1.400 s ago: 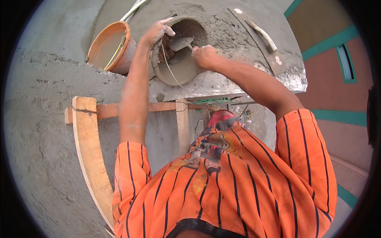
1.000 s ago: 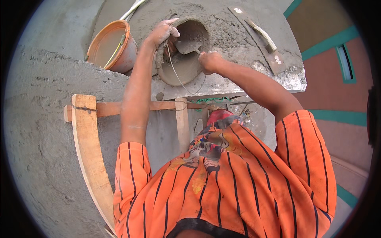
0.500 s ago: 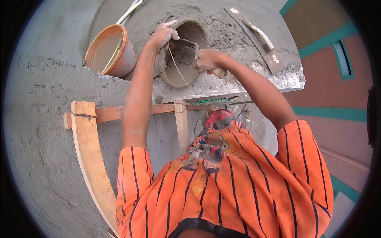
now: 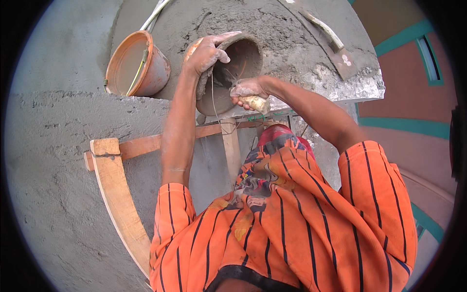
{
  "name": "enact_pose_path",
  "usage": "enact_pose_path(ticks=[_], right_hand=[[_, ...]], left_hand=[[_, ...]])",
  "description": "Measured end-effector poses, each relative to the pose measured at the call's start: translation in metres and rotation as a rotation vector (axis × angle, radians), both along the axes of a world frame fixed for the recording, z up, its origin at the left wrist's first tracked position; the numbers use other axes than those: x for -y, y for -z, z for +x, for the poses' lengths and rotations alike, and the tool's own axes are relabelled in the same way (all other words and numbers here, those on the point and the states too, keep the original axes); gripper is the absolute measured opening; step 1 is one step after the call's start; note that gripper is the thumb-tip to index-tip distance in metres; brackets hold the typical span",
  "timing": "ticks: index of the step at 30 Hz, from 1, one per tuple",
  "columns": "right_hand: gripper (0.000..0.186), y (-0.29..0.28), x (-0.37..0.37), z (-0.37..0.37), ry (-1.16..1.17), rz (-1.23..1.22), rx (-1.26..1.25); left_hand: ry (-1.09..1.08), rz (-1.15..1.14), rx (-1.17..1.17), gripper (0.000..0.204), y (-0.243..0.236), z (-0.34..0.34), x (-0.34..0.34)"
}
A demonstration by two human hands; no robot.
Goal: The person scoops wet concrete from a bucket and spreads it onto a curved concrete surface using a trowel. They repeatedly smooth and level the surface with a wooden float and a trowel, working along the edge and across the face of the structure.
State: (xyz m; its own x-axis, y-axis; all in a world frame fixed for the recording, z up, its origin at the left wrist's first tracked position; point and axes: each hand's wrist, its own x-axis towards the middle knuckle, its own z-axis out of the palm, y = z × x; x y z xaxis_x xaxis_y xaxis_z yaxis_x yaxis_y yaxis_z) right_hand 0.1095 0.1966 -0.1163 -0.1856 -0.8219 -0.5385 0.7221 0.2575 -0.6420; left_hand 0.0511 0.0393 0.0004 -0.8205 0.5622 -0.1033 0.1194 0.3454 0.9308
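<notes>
A mortar-caked bucket (image 4: 216, 103) lies tipped on the wet cement ledge, its mouth toward me and grey mortar smeared inside. My left hand (image 4: 206, 54) is closed over the bucket's upper left rim, thumb at the opening. A thin wire handle (image 4: 213, 95) hangs across the mouth. At the lower right of the opening, my right hand (image 4: 250, 89) grips a trowel by its thick wooden handle (image 4: 258, 103). The trowel's blade cannot be made out inside the bucket.
An orange bucket (image 4: 159, 70) of greyish liquid stands to the left, pale pipes (image 4: 154, 14) behind it. A long plastering float (image 4: 344, 63) lies on the ledge at right. Below the ledge is a wooden frame (image 4: 119, 187) beside the rough cement wall (image 4: 53, 160).
My right hand has come down and slightly left, with the trowel handle turned more toward me. My left hand has shifted along the rim and the bucket's mouth has tilted.
</notes>
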Motion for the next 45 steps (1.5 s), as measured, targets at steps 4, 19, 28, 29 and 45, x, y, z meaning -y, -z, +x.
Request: enact_pose_path(ticks=[4,19,28,29,45], right_hand=[[0.025,0.013,-0.001,0.033,0.159,-0.345,0.601],[0.038,-0.086,-0.057,0.004,0.271,-0.889,0.431],[0.028,-0.010,-0.121,-0.045,0.315,0.614,-1.316],[0.028,-0.006,-0.121,-0.042,0.391,0.576,-1.308],[0.065,-0.049,-0.172,0.207,1.381,0.126,-0.290]], left_hand=[[-0.053,0.206,0.006,0.082,-0.010,-0.003,0.011],[-0.781,0.562,-0.115,0.055,-0.038,0.056,0.059],[-0.930,0.484,-0.203,0.052,-0.033,0.070,0.052],[-0.929,0.464,-0.189,0.054,-0.035,0.076,0.055],[-0.325,0.606,0.251,0.060,-0.022,0.127,-0.073]])
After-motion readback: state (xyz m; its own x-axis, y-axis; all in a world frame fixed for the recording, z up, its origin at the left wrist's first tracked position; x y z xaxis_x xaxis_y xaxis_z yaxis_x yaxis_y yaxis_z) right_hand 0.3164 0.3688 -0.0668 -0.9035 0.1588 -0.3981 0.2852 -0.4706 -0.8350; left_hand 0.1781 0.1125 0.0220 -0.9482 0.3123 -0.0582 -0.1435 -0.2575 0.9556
